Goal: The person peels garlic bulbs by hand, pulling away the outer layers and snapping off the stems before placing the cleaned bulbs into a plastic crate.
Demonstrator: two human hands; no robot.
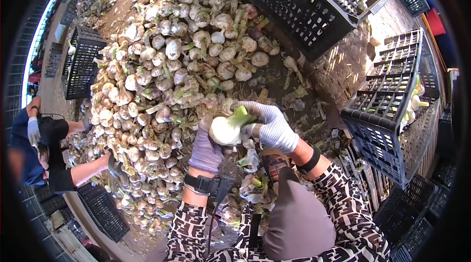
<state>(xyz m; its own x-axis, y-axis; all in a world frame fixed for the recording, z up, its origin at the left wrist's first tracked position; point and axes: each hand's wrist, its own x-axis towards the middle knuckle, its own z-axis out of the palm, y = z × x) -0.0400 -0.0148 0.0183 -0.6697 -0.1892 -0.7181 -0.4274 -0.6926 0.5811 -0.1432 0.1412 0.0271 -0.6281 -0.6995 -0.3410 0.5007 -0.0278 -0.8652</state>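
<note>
A peeled white garlic bulb (225, 131) with a short green stem is held up between both my gloved hands. My left hand (206, 148), in a greyish-purple glove, is closed around the bulb's left side. From the right, my right hand (274, 127), in a pale glove, curls its fingers and thumb about the stem; whether the fingertips press on it is partly hidden. Just beyond my hands lies a big heap of unpeeled garlic bulbs (171, 50). Loose papery skins (251, 160) lie below, near my shoe.
A black crate (299, 9) with white bulbs stands at the upper right. Another crate (375, 110) is tilted on the right, with garlic in it. Crates (84, 63) also stand on the left. A person (37, 139) sits at the heap's left edge.
</note>
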